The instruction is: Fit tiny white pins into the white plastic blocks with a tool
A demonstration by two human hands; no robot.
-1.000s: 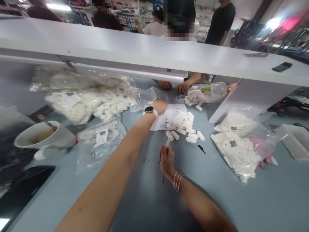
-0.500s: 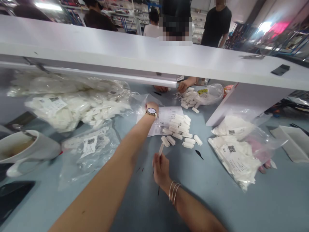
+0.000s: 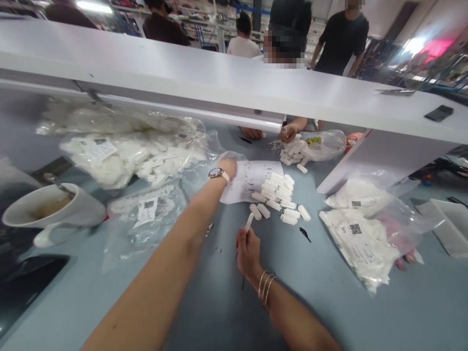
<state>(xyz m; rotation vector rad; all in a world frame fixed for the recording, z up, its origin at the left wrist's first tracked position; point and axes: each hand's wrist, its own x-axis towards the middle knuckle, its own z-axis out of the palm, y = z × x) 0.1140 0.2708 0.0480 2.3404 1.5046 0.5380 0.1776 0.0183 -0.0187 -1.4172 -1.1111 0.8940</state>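
Note:
My right hand [image 3: 249, 249], with thin bangles at the wrist, is closed around a slim white plastic piece [image 3: 249, 222] that sticks up past the thumb. A thin dark stick [image 3: 243, 282] shows below the fist; I cannot tell whether it is held. My left hand [image 3: 229, 167] reaches far forward, wearing a watch [image 3: 215, 172], to a clear plastic bag [image 3: 211, 150] beside the printed sheet [image 3: 237, 190]. Its fingers are hidden. Several white plastic pieces [image 3: 276, 187] lie piled on the sheet's right part and on the table around it.
Filled clear bags [image 3: 124, 156] lie at the left, by a white mug [image 3: 78, 207] with a spoon. More white bags [image 3: 360, 239] and a white tray [image 3: 448, 224] are at right. A shelf [image 3: 204, 73] crosses above. Beyond it, another person's hands [image 3: 288, 131] handle small parts.
My left hand has shifted slightly, its wrist turning by the clear bag. My right hand still holds the white piece. The whole view has swung a little, moving things rightward.

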